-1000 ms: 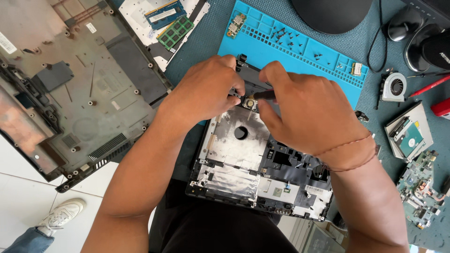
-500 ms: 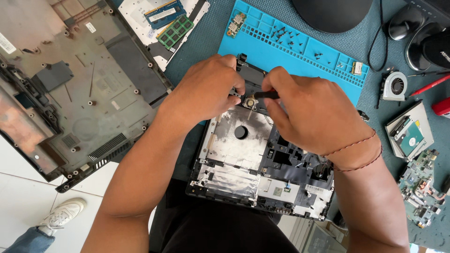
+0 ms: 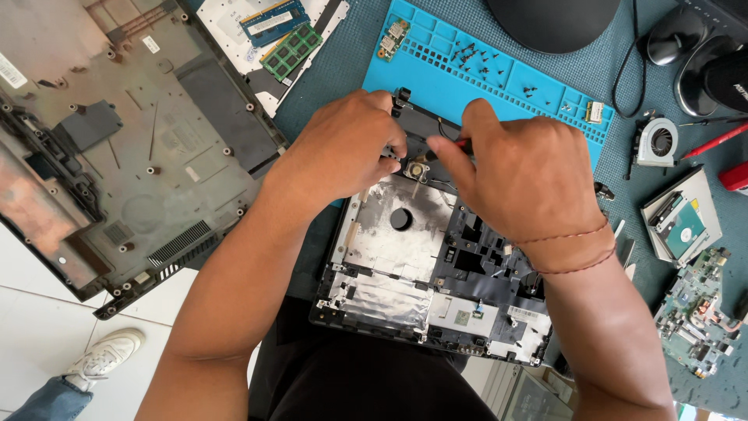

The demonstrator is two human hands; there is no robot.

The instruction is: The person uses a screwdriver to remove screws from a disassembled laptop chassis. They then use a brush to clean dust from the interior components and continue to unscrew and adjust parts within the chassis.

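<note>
A laptop's inner frame [image 3: 413, 265], lined with silver foil and black plastic, lies in front of me, partly over the table edge. My left hand [image 3: 347, 156] grips its far edge near a small round part. My right hand [image 3: 522, 175] is closed on a thin tool with a red and black handle [image 3: 460, 145], its tip pointed at that same corner. Both hands nearly touch there. What the tool tip touches is hidden by my fingers.
A blue work mat [image 3: 499, 74] with several loose screws lies just beyond. A laptop bottom cover [image 3: 125, 148] sits at left, memory sticks [image 3: 280, 35] above it. A small fan [image 3: 658, 142], a drive [image 3: 682, 226], a green board [image 3: 697, 312] and a red tool [image 3: 717, 140] are at right.
My right hand has shifted slightly on the tool at the frame's far corner. My left hand stays put.
</note>
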